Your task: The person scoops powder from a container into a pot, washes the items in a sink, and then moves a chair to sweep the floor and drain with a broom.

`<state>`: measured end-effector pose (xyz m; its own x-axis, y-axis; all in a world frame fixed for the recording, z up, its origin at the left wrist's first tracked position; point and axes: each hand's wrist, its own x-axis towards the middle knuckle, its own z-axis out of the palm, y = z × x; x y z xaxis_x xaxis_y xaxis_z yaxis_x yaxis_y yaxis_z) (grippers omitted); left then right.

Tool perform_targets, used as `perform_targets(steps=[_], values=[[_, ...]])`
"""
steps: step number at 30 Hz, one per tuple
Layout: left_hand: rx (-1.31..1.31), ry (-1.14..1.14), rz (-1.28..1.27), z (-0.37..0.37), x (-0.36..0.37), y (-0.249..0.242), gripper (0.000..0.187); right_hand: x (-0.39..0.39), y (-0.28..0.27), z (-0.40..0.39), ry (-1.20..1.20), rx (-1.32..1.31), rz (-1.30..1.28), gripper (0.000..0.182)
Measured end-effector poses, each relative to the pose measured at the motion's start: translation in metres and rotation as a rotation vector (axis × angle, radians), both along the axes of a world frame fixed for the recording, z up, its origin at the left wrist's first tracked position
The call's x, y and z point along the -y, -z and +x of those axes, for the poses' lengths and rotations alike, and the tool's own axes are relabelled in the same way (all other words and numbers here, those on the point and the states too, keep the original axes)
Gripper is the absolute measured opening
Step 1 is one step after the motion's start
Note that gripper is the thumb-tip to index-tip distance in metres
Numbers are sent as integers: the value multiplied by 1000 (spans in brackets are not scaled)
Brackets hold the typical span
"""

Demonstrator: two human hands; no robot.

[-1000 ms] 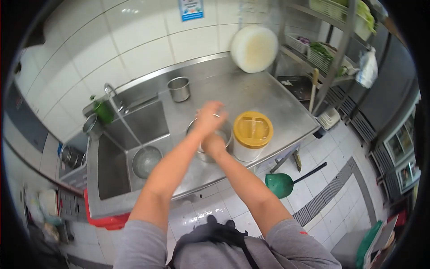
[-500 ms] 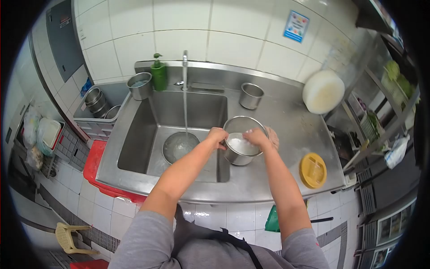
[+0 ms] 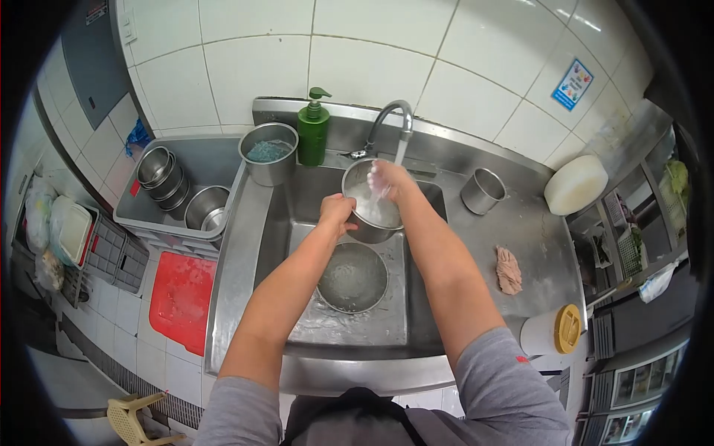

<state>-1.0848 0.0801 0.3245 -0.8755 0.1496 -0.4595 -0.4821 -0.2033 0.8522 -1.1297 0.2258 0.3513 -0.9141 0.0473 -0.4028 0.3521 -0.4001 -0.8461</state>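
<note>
My left hand (image 3: pixel 337 212) grips the rim of a stainless steel pot (image 3: pixel 374 233) on its left side. The pot is held over the sink (image 3: pixel 297 223), just below the running tap (image 3: pixel 394 110), and whitish suds or cloudy water show inside. My right hand (image 3: pixel 388 181) is at the pot's mouth, wet under the stream; its fingers are partly hidden and blurred. Below, a round metal pan (image 3: pixel 353 279) with water in it rests on the sink floor. A crumpled pinkish cloth (image 3: pixel 509 270) lies on the counter to the right.
A metal container with a bluish scrubber (image 3: pixel 269 152) and a green pump bottle (image 3: pixel 313 132) stand behind left. A grey crate (image 3: pixel 167 219) holds several metal pots. Rightward are a metal cup (image 3: pixel 483 192), a white round block (image 3: pixel 576 184) and a yellow-lidded tub (image 3: pixel 543 332).
Both hands have moved left with the pot, from the counter to over the sink under the tap. The cloth stays on the counter. The view has shifted too.
</note>
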Motion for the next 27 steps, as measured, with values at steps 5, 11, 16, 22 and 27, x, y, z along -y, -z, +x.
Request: perform_targets(steps=[5,11,16,22,27], values=[[28,-52,66,-27,18,5,8,6,9,-33,194,121,75,19],[60,55,93,-40,21,19,27,-12,30,-50,18,190,437,13],[12,69,109,-30,18,12,21,-24,23,-40,-812,48,1302,27],[-59,103,109,-20,2,8,23,7,80,-12,-418,-261,1937,36],[7,-3,111,-21,12,8,29,4,62,7,-1269,-369,1777,35]])
